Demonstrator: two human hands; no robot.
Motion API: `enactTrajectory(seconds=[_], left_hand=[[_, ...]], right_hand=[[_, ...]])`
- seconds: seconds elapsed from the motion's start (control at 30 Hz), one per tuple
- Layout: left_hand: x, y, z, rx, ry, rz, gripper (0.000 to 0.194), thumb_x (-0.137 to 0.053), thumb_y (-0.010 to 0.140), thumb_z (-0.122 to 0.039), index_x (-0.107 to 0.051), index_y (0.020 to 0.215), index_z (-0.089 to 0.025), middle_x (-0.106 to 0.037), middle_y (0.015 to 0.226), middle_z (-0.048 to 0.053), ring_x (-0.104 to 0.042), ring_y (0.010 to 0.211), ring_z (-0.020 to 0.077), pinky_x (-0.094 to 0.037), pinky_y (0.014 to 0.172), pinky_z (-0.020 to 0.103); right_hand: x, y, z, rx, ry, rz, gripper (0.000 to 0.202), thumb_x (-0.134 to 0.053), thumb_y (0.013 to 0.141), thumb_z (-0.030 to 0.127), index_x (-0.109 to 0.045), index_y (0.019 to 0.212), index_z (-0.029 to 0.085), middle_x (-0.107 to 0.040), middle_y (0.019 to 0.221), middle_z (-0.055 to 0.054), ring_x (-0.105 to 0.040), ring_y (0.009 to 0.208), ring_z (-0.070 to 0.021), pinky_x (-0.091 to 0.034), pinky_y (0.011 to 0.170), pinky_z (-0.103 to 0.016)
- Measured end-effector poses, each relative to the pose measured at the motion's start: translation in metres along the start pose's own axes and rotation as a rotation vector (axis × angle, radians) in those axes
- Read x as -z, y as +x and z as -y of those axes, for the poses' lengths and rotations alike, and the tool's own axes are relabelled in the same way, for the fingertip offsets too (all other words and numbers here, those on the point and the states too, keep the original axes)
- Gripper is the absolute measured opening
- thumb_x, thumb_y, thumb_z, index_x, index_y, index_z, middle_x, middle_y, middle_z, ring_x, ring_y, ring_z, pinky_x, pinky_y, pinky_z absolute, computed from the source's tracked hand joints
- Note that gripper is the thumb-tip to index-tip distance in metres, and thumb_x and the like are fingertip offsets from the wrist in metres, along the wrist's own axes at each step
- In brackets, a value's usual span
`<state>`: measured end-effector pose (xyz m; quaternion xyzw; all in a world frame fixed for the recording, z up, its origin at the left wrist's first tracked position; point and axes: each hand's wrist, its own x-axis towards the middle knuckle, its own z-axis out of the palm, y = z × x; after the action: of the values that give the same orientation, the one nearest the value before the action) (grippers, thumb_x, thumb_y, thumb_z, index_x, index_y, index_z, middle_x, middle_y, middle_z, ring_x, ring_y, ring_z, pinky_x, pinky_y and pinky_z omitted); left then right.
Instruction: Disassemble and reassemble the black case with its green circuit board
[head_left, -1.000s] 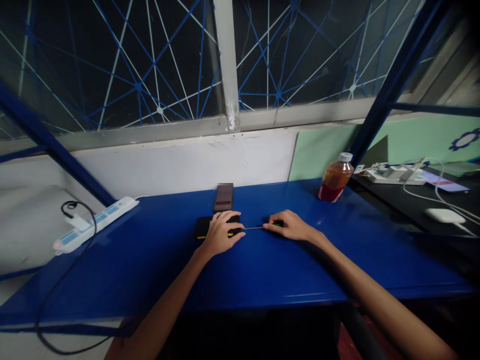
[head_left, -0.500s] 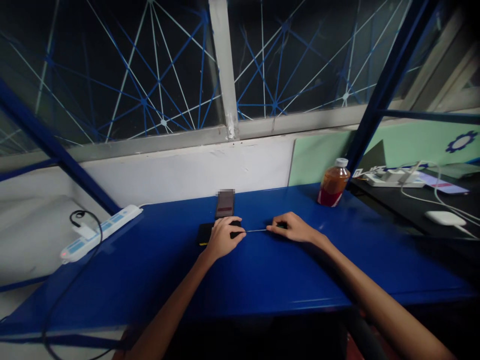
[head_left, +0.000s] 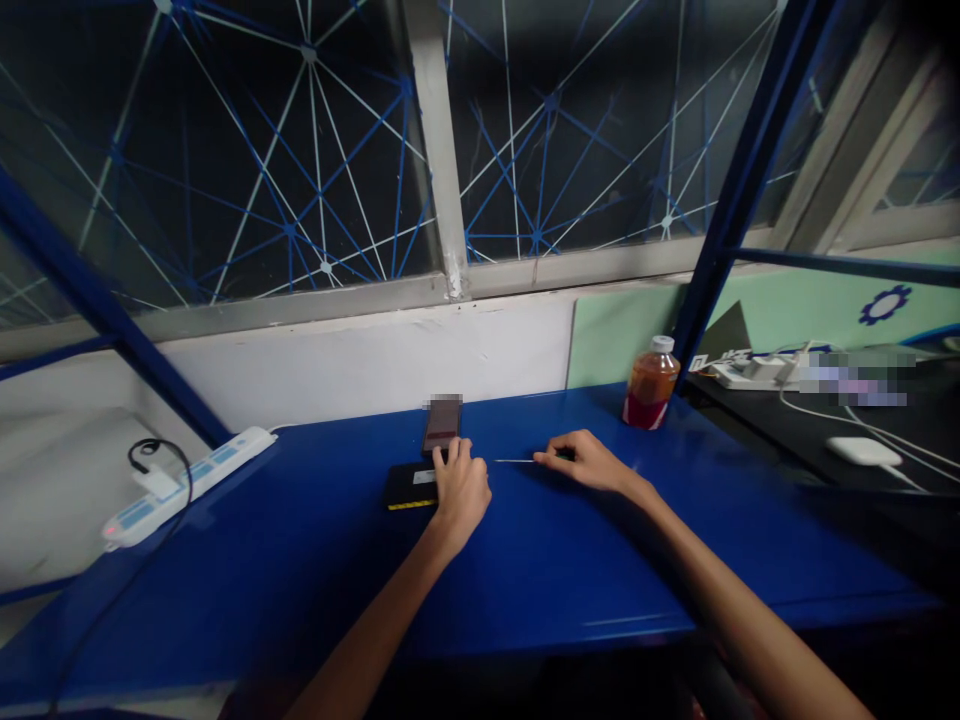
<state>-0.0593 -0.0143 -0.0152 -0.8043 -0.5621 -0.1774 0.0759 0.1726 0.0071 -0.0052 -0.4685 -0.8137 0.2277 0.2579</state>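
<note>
My left hand (head_left: 463, 490) is bent over the right end of a flat black box (head_left: 405, 483) with a pale label and a yellow strip along its near edge. Its fingertips touch the box; the thumb is hidden. My right hand (head_left: 589, 460) is closed around the handle of what looks like a screwdriver (head_left: 514, 461), mostly hidden by the fingers. The thin metal shaft points left toward my left hand, apart from it. Just behind the box lies a dark phone (head_left: 442, 425).
A bottle of orange-brown drink (head_left: 651, 385) stands at the back right of the blue table (head_left: 525, 560). On the left lies a white power strip (head_left: 191, 485) with a black cable. A black desk at right holds a white charger (head_left: 862, 452) and cables.
My left hand has let go of the shaft's tip and turned to the box's right end, uncovering its label. My right hand keeps the tool. The view has shifted slightly.
</note>
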Motion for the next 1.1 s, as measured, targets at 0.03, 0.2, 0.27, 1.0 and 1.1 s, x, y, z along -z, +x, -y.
enactTrajectory(seconds=[0.03,0.2,0.27,1.0,1.1], left_hand=[[0.0,0.0,0.0,-0.001,-0.007,-0.01,0.013,-0.062,0.077,-0.009,-0.07,0.069,-0.016,-0.058,0.114,0.015,-0.046,0.114,0.0371,-0.032,0.095,0.059],[-0.004,-0.004,0.005,-0.034,0.024,-0.037,0.017,-0.058,0.079,-0.009,-0.068,0.068,-0.017,-0.056,0.112,0.014,-0.046,0.112,0.0349,-0.035,0.093,0.055],[-0.005,-0.005,0.005,-0.048,0.078,-0.042,0.017,-0.057,0.08,-0.01,-0.068,0.07,-0.016,-0.057,0.112,0.014,-0.047,0.111,0.0341,-0.036,0.092,0.054],[-0.006,-0.028,0.0,-0.199,0.005,-0.043,0.023,-0.053,0.081,-0.006,-0.069,0.068,-0.015,-0.061,0.115,0.015,-0.039,0.131,0.0353,-0.016,0.107,0.067],[-0.003,-0.029,0.002,-0.222,-0.033,-0.057,0.025,-0.053,0.084,-0.008,-0.07,0.069,-0.016,-0.061,0.115,0.013,-0.042,0.128,0.033,-0.019,0.106,0.064]], right_hand=[[0.001,0.0,0.0,-0.001,0.002,-0.005,0.052,-0.046,0.088,0.06,-0.056,0.061,0.017,-0.044,0.053,0.003,-0.036,0.05,-0.0102,-0.024,0.05,-0.025],[0.006,-0.002,0.001,-0.005,0.026,-0.032,0.052,-0.045,0.088,0.06,-0.055,0.06,0.017,-0.044,0.053,0.003,-0.036,0.05,-0.0102,-0.024,0.05,-0.026],[0.007,-0.002,0.0,-0.006,0.027,-0.04,0.052,-0.045,0.088,0.06,-0.054,0.059,0.017,-0.043,0.053,0.003,-0.035,0.051,-0.0101,-0.023,0.05,-0.026],[0.006,-0.001,-0.004,0.013,0.024,-0.094,0.05,-0.047,0.088,0.058,-0.059,0.062,0.017,-0.048,0.054,0.002,-0.036,0.051,-0.0106,-0.024,0.051,-0.026],[0.006,-0.001,-0.005,0.018,0.018,-0.106,0.05,-0.047,0.088,0.057,-0.06,0.063,0.017,-0.049,0.055,0.002,-0.036,0.052,-0.0108,-0.025,0.051,-0.026]])
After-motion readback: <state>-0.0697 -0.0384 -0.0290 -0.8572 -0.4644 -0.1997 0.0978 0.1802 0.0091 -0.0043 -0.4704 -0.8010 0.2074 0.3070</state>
